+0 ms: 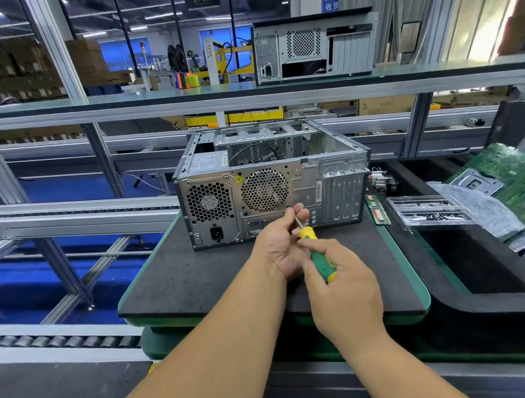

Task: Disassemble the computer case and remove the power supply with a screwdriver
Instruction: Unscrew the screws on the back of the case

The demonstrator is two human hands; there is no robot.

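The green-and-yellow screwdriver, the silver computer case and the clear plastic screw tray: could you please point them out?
green-and-yellow screwdriver [319, 258], head view, handle middle.
silver computer case [308, 187], head view, rear panel.
clear plastic screw tray [423, 201], head view, upper rim.

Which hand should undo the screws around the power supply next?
Probably the right hand: it grips the screwdriver by its handle. The left hand only pinches the shaft, so it could steady the tip toward the power supply.
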